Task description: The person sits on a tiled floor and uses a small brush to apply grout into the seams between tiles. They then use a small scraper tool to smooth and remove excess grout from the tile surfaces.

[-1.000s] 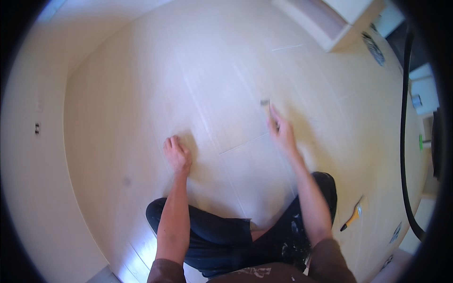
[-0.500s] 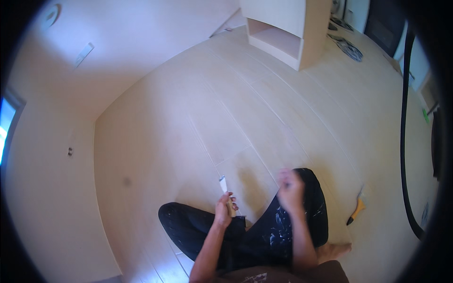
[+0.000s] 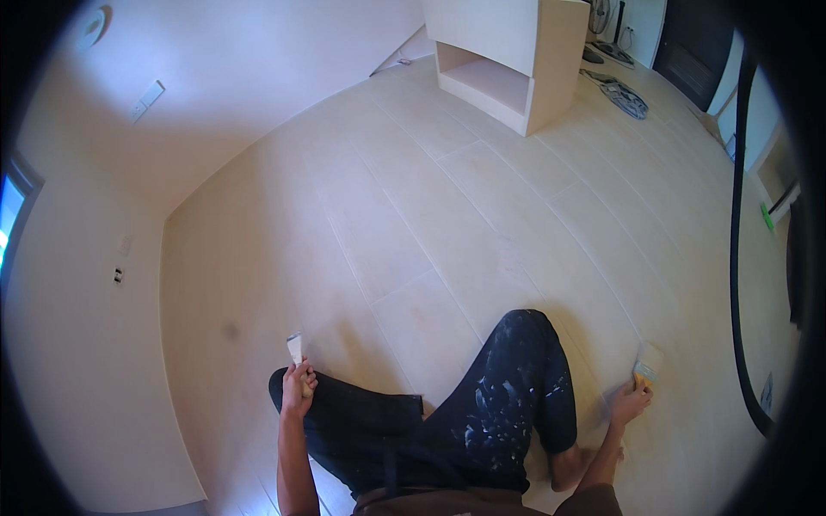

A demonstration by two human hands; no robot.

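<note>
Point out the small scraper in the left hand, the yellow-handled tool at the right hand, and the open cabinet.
small scraper (image 3: pixel 295 348): head view, on its pale blade above the fist.
yellow-handled tool (image 3: pixel 645 361): head view, on its wide blade.
open cabinet (image 3: pixel 551 60): head view, on its side panel.

Left hand (image 3: pixel 297 389) hides the scraper (image 3: pixel 296 351) handle.

Floor (image 3: pixel 447 224): pale beige tiles with thin darker joints. Trousers (image 3: pixel 482 421): black, speckled with white paint spatter. Small scraper (image 3: pixel 295 348) above the left fingers is whitish; the brush (image 3: pixel 645 365) by the right fingers has a yellow-orange handle and pale bristles.
</note>
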